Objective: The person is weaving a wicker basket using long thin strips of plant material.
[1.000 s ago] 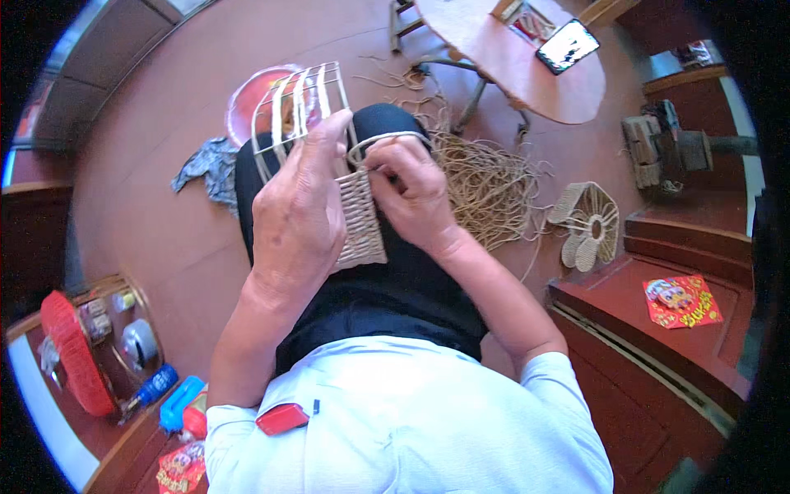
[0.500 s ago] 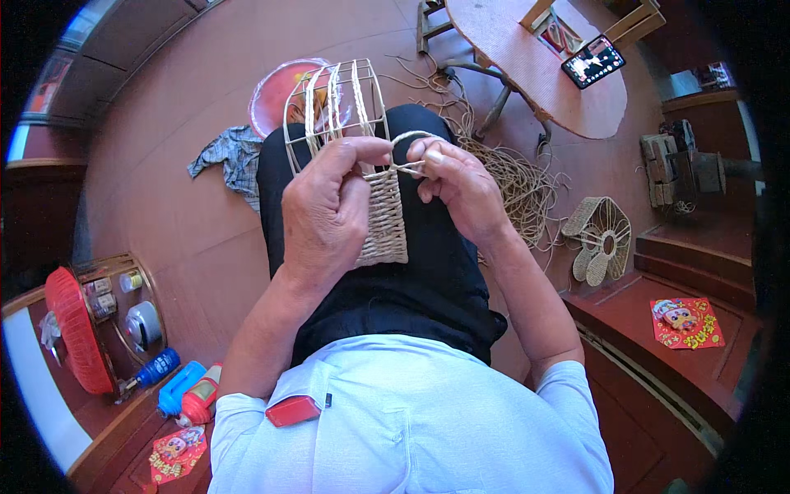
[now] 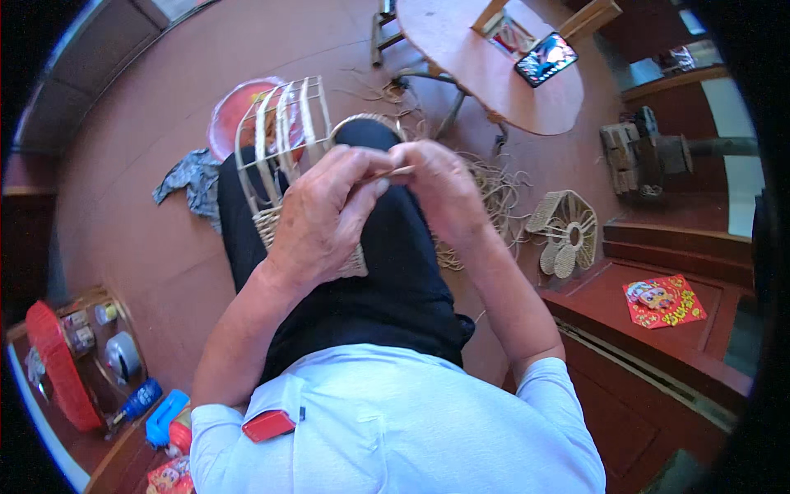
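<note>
On my lap lies a partly woven basket (image 3: 265, 224), its lower part closely woven with tan cord and its upper part a bare frame with a few pale strips. My left hand (image 3: 317, 214) covers much of the woven side, thumb and forefinger pinched on the cord (image 3: 401, 171). Close against it, my right hand (image 3: 444, 185) has its fingers curled on the same cord; motion smears it somewhat. A loop of cord arches beyond both hands, over my dark trousers. Where the cord meets the basket is hidden behind my fingers.
Loose cord (image 3: 498, 198) lies heaped on the floor at right, near a woven piece (image 3: 568, 235). A round table (image 3: 461, 49) holding a phone (image 3: 547, 59) stands beyond. A pink basin (image 3: 234, 111) and crumpled cloth (image 3: 193, 185) sit ahead left; a red fan (image 3: 62, 362) stands left.
My hands have drawn together, and the gap with cord between them has closed. The basket leans more to the left. The whole view has shifted slightly.
</note>
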Available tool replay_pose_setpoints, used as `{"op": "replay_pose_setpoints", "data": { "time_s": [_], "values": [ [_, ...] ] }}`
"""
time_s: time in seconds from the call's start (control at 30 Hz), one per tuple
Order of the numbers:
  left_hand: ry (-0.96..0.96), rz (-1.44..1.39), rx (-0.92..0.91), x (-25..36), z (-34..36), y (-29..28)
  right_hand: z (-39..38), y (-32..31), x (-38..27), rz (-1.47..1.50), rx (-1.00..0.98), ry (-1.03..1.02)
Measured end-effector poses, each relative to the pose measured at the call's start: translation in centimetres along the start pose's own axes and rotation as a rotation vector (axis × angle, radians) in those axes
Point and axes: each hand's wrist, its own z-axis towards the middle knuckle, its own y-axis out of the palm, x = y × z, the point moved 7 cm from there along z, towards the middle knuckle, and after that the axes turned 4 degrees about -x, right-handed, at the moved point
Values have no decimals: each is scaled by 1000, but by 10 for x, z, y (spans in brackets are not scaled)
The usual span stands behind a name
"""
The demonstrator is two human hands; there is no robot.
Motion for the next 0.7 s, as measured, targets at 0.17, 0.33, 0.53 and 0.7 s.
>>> {"op": "replay_pose_setpoints", "data": {
  "time_s": [0.17,0.33,0.53,0.7],
  "values": [
    [-164,-246,286,-20,-21,-27,-1,2,-2,340,24,0],
    [-87,70,322,-25,-38,-22,18,-3,20,606,119,70],
    [-29,155,331,-21,-43,-22,34,-9,15,553,33,93],
    [21,179,303,-13,-35,-15,30,-9,0,366,94,8]
  ]
}}
